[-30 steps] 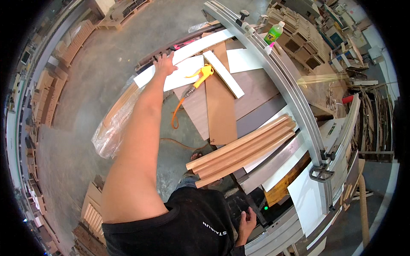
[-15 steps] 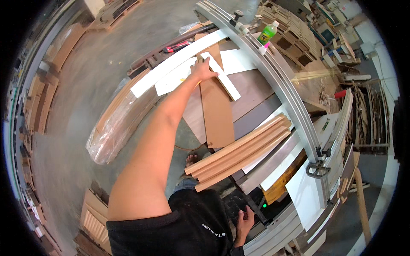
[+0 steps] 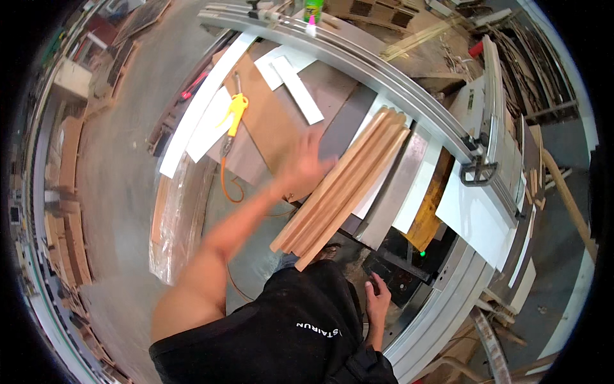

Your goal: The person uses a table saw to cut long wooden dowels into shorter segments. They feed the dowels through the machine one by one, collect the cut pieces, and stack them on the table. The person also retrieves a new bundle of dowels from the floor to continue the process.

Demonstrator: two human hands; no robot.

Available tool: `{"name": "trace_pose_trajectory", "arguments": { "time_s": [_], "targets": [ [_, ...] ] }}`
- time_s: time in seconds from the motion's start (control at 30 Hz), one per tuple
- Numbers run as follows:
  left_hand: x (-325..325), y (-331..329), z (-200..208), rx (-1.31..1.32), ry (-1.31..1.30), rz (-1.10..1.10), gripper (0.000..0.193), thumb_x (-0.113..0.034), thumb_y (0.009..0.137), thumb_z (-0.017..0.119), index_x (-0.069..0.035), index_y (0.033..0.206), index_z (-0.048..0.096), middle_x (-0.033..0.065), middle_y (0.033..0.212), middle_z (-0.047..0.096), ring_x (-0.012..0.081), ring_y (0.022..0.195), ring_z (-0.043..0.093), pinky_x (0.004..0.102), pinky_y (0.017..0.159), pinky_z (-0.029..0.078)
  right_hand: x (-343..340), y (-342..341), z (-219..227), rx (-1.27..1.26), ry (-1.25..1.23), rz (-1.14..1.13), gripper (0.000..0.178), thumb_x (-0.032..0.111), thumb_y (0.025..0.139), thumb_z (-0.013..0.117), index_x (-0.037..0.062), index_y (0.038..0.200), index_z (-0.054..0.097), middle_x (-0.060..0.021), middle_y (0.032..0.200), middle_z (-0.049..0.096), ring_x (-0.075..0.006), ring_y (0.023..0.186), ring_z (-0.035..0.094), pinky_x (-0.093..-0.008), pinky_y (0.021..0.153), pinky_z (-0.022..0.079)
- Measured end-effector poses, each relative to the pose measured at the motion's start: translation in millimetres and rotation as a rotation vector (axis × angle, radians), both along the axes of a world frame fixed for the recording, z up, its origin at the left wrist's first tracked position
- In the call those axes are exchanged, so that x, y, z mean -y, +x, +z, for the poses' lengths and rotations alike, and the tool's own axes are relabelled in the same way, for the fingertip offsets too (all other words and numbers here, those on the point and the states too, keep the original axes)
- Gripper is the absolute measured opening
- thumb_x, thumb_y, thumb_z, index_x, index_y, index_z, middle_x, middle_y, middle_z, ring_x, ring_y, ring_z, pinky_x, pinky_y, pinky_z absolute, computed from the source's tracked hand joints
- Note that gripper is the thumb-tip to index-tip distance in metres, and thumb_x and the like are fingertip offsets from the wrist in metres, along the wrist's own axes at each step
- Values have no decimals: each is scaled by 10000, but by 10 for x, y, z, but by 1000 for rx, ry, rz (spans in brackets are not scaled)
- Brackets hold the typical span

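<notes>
My left hand [image 3: 306, 168] is over the brown board [image 3: 259, 96], smeared by motion, its fingers apart and nothing in them. Close beside it lie several long wooden strips [image 3: 345, 185], side by side and slanting across the work surface. A short white strip [image 3: 297, 89] lies beyond the hand, apart from it. To the left, a yellow air blow gun [image 3: 236, 114] with an orange hose rests on the boards. My right hand [image 3: 377, 301] hangs low near a black machine part [image 3: 400, 278], fingers loosely apart, holding nothing.
A long metal rail [image 3: 364, 61] crosses behind the boards, with a black handle [image 3: 480, 173] at its right. White panels [image 3: 473, 211] and a worn yellow board [image 3: 430, 205] lie to the right. Plastic-wrapped boards [image 3: 182, 224] stand left. A green bottle [image 3: 313, 11] is at the back.
My left hand has let go of the short white strip and come back toward me, beside the wooden strips. The yellow blow gun now shows fully. My view has turned; the right hand stays low.
</notes>
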State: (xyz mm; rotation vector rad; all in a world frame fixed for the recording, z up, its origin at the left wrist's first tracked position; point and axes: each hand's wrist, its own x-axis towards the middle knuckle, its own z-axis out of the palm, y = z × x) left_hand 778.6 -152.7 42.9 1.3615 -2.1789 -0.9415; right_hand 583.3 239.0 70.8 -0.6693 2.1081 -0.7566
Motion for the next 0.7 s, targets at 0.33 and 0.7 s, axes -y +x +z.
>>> {"name": "trace_pose_trajectory", "arguments": {
  "time_s": [0.33, 0.7],
  "targets": [
    [-2133, 352, -235, 215, 335, 267, 887, -456, 786, 815, 8, 1412, 392, 227, 1283, 554, 350, 1152, 582, 434, 947, 493, 612, 480, -853, 717, -9, 303, 562, 447, 1027, 546, -15, 1348, 526, -87, 1204, 637, -187, 1041, 615, -339, 892, 504],
    [-2001, 335, -242, -702, 1242, 85, 422, -368, 1034, 533, -63, 1325, 525, 53, 1253, 612, 169, 1174, 570, 386, 1018, 459, 984, 827, -447, 1030, -216, -330, 554, 351, 873, 779, -25, 1238, 600, -106, 1132, 679, -206, 983, 683, -370, 819, 576]
  ]
}}
